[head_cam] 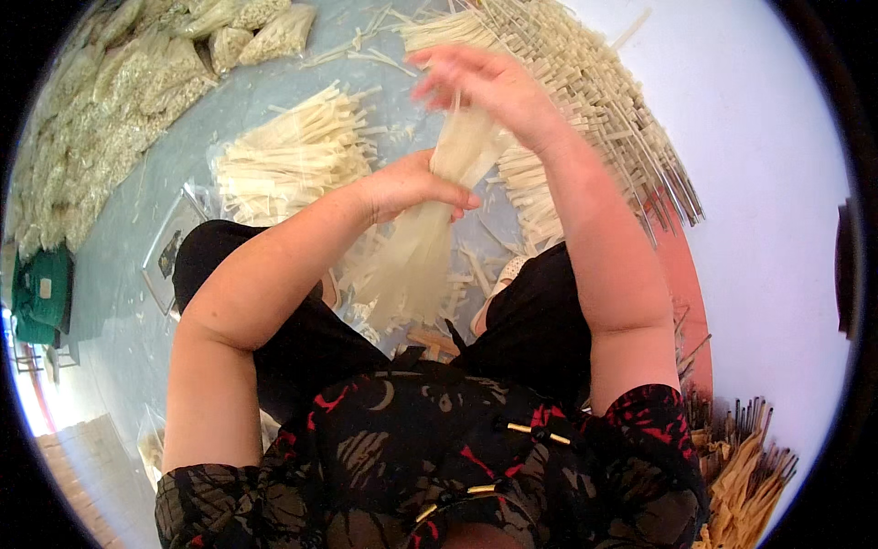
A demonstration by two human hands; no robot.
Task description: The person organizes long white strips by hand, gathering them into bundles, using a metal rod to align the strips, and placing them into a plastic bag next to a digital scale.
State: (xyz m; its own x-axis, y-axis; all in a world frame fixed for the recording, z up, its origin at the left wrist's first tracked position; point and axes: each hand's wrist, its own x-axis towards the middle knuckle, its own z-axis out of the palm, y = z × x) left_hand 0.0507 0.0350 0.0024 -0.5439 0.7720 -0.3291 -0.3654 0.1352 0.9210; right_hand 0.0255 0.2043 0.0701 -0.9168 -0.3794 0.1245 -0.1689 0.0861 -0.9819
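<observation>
My left hand (425, 184) is closed around the middle of a gathered, thin, translucent pale sheet (415, 264), with the thumb lying across its front. The sheet's lower end fans out above the floor between my knees. My right hand (487, 86) is at the upper end of the same sheet, blurred, with its fingers partly spread. Its thumb is hidden, so whether it grips the sheet cannot be made out. Beyond my left forearm lies a pile of pale flat dried strips (295, 154), partly on clear plastic.
Many pale strips hang folded over thin rods (583, 89) along the white wall (768, 171). Filled clear bags (116, 110) are heaped at upper left. A green object (42, 291) stands at far left. Brownish sheets on sticks (744, 473) are at lower right. Scraps litter the grey floor (260, 89).
</observation>
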